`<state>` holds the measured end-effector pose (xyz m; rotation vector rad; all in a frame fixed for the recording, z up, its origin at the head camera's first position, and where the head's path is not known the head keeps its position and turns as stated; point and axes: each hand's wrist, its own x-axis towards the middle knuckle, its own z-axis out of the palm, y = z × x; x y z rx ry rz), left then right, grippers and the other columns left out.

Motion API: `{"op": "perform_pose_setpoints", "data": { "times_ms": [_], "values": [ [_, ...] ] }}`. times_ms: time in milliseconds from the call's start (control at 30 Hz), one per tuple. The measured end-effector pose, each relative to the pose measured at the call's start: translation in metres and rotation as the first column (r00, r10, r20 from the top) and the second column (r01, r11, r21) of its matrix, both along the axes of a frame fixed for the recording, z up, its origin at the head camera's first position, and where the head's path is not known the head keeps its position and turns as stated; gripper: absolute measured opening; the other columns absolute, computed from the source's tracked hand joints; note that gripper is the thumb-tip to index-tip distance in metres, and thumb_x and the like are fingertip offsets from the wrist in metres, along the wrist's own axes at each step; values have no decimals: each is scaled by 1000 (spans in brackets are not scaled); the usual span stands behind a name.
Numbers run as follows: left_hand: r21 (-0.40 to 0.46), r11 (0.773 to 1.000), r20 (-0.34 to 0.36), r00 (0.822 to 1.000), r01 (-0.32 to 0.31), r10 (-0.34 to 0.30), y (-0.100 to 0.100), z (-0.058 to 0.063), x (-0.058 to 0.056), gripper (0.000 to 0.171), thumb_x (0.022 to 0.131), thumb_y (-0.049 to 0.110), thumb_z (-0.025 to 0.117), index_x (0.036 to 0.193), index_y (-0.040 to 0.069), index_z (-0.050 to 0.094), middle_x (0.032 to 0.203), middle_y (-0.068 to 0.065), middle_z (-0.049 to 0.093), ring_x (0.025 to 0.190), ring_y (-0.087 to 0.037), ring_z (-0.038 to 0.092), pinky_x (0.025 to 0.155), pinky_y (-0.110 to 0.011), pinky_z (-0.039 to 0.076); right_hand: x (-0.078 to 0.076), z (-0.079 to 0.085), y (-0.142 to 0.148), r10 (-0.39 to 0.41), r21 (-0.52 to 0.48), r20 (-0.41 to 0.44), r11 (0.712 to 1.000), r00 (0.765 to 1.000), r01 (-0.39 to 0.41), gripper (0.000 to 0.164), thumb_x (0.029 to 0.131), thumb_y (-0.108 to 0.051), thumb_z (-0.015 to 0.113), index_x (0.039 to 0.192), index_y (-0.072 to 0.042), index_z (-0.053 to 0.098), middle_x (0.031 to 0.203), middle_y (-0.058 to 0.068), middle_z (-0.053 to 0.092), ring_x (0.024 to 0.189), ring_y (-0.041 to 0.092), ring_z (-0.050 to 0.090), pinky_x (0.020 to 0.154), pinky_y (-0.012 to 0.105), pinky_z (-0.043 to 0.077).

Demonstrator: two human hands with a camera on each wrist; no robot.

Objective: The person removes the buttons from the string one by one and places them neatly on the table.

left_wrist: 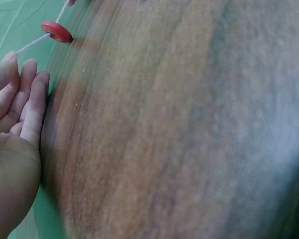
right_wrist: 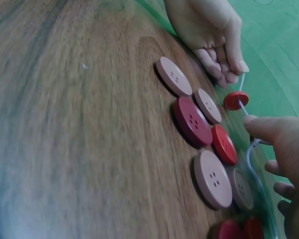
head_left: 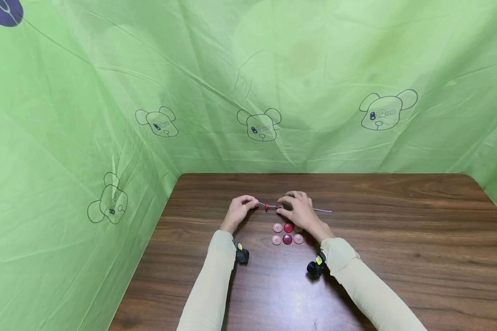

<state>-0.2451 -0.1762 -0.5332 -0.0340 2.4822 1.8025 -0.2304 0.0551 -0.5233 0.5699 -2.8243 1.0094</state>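
Note:
My left hand [head_left: 239,211] pinches one end of a pale lilac string [head_left: 323,210] between thumb and fingertips. A red button [left_wrist: 56,31] is threaded on the string, standing on edge between the two hands. With thumb and fingers my right hand [head_left: 300,211] pinches another button [head_left: 279,207] on the string, mostly hidden by the fingers. Beyond that hand the string's tail trails to the right. Just in front of it lie two rows of loose buttons, among them a large pink one [right_wrist: 213,179], a dark red one [right_wrist: 193,122] and a bright red one [right_wrist: 224,145].
The brown wooden table [head_left: 190,285] reaches to green cloth walls [head_left: 207,151] at the back and left. My right forearm hangs over the right end of the button rows. Each wrist carries a small black camera [head_left: 242,255].

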Motion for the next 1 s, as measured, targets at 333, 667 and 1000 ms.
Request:
{"op": "perform_pose_setpoints", "data": {
  "times_ms": [333,667,1000],
  "values": [
    [-13,1000,-13,1000,-1,1,-1,-1,0,12,85,16,71,88,4,71,82,-2,70,78,-7,59,76,-22,44,3,-1,15,-15,-8,-26,1000,1000,15,33,82,-34,74,111,-18,70,130,16,55,126,40,39,100,56,27],
    [-4,1000,-13,1000,4,-4,0,1,0,12,85,16,71,86,4,71,83,-4,71,79,-8,60,77,-23,44,6,0,33,-33,-10,-35,999,999,33,32,82,-33,74,110,-18,70,130,17,54,126,41,38,99,57,26],
    [3,1000,6,1000,17,-17,0,2,1,19,86,17,70,93,0,70,96,-17,71,87,-15,61,78,-22,43,7,-3,46,-60,-17,-50,998,997,59,33,82,-33,74,111,-16,69,128,18,55,124,42,39,98,57,27]
  ]
}}
